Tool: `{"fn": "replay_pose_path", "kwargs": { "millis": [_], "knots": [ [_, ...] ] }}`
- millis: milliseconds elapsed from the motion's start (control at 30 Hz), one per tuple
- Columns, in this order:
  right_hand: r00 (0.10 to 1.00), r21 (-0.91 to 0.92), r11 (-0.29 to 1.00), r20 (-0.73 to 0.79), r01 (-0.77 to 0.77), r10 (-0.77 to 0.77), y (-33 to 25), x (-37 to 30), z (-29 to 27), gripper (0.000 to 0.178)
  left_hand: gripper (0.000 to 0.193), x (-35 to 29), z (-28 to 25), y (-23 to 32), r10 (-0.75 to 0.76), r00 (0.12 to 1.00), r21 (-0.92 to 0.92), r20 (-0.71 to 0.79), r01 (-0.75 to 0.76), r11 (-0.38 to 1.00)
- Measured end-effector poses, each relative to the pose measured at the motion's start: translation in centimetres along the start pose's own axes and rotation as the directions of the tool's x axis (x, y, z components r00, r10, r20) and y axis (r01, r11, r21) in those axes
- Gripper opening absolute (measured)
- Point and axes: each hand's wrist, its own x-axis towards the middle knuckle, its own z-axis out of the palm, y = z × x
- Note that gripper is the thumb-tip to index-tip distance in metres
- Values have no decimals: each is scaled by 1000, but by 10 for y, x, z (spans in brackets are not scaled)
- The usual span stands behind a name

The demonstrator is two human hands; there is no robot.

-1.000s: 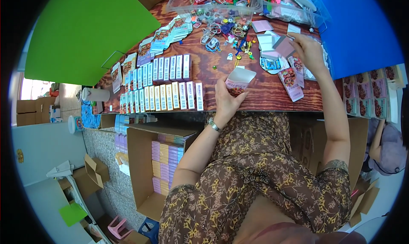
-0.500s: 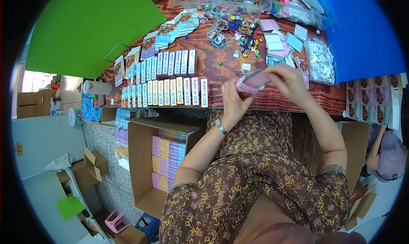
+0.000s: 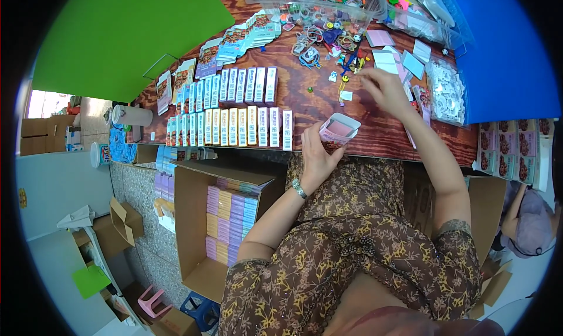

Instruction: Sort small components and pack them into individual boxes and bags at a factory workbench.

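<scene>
My left hand (image 3: 317, 154) is wrapped round a small pink and white carton (image 3: 338, 138) at the table's near edge. Its top is open, and a pink card (image 3: 340, 128) shows inside. My right hand (image 3: 384, 92) is over the table beside a loose pile of small trinkets (image 3: 350, 60), fingers bent and apart, with nothing visible in them. Closest to those fingers lies a yellow smiley charm (image 3: 345, 78). A small white square (image 3: 346, 95) rests just below it.
Rows of upright filled cartons (image 3: 246, 128) stand to the left, with flat cartons (image 3: 234, 43) behind. Loose cards (image 3: 413, 65) and a bag of white pieces (image 3: 447, 85) lie right. Clear bins (image 3: 316, 6) line the back. Below the table sits a cardboard box (image 3: 196, 219) of packed cartons.
The pink card that my right hand held over the carton is now inside it. My right hand has let go and moved up toward the trinkets; the carton is more upright.
</scene>
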Motion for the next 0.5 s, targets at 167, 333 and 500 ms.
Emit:
{"fn": "replay_pose_path", "kwargs": {
  "millis": [167,333,500],
  "knots": [
    [995,-198,976,22,-91,97,68,56,31,26,73,2,2,-3,22,1000,2,13,-22,1000],
    [986,-453,887,88,-87,141,42,80,59,38,73,-2,2,-11,-9,1000,-16,7,9,1000],
    [971,-400,915,197,-49,138,69,96,49,40,74,4,2,-10,-4,1000,-63,13,5,998]
  ]
}}
